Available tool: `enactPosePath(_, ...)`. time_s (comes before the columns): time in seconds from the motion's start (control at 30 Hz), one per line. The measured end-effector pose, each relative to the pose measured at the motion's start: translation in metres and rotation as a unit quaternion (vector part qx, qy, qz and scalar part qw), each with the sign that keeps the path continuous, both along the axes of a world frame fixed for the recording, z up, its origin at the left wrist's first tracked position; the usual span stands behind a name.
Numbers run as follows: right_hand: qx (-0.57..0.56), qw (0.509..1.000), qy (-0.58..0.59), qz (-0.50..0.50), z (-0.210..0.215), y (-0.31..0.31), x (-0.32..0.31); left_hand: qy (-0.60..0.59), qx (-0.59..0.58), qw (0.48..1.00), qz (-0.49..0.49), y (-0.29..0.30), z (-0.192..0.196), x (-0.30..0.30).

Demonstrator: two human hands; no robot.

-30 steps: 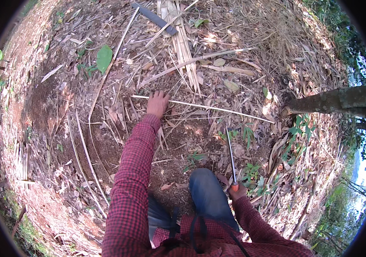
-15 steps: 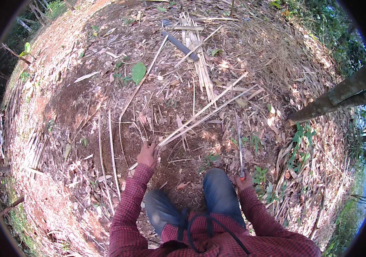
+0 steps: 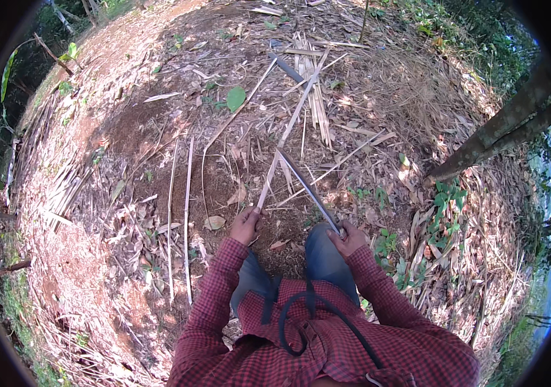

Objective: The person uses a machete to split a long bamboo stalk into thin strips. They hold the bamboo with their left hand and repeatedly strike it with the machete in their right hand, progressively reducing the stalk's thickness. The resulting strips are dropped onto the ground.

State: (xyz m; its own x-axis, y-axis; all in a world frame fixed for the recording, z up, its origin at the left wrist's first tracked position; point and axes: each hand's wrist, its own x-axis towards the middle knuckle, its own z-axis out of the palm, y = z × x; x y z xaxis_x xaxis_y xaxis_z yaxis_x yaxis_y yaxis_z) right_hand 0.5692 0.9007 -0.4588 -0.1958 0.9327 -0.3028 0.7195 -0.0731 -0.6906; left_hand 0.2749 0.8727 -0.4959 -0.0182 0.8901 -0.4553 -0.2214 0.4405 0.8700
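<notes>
Closed around the lower end of a long pale bamboo strip (image 3: 269, 184), my left hand (image 3: 245, 226) is in front of my left knee. The strip slants up and away to the right, over the far pile. My right hand (image 3: 348, 238), by my right knee, grips the handle of a long knife (image 3: 307, 186). Its narrow blade points up and left, and the tip is at the strip in the picture; I cannot tell whether they touch. Another thin strip (image 3: 346, 158) lies on the ground beyond the blade.
A pile of flat strips (image 3: 317, 106) lies ahead, with a dark grey bar (image 3: 286, 69) by it. Two long strips (image 3: 189, 226) lie left of my left hand, and a strip bundle (image 3: 66, 190) farther left. Tree trunks (image 3: 482, 142) lean at the right. Dry leaves litter the ground.
The knife has swung from upright at the right to slant leftward up to the strip. My left hand has raised one strip to a steeper angle; another now lies apart from it on the ground.
</notes>
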Motion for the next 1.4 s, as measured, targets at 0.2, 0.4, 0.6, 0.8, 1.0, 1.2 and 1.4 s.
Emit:
enactPosePath(0.2, 0.166, 0.974, -0.051, 0.148, 0.032, 0.016, -0.028, 0.016, 0.031, 0.999, 0.035, -0.003, 0.058, 0.036)
enactPosePath(0.4, 0.229, 0.945, -0.061, 0.227, 0.066, 0.032, -0.038, -0.104, 0.013, 0.993, 0.055, -0.001, 0.082, 0.052)
enactPosePath(0.6, 0.319, 0.912, -0.033, 0.257, 0.062, 0.05, -0.033, -0.098, -0.002, 0.994, 0.053, -0.003, 0.104, 0.069)
enactPosePath(0.8, 0.358, 0.893, -0.058, 0.266, 0.074, 0.062, -0.03, -0.128, -0.004, 0.991, 0.043, -0.001, 0.107, 0.071)
enactPosePath(1.0, 0.358, 0.878, -0.11, 0.3, 0.073, 0.085, -0.024, -0.145, -0.027, 0.989, 0.02, 0.004, 0.113, 0.071)
enactPosePath(1.2, 0.329, 0.905, -0.148, 0.227, 0.084, 0.117, -0.008, -0.139, -0.003, 0.99, -0.001, -0.015, 0.117, 0.069)
enactPosePath(1.4, 0.366, 0.896, -0.156, 0.196, 0.075, 0.147, 0.007, -0.122, -0.013, 0.992, -0.019, -0.029, 0.123, 0.068)
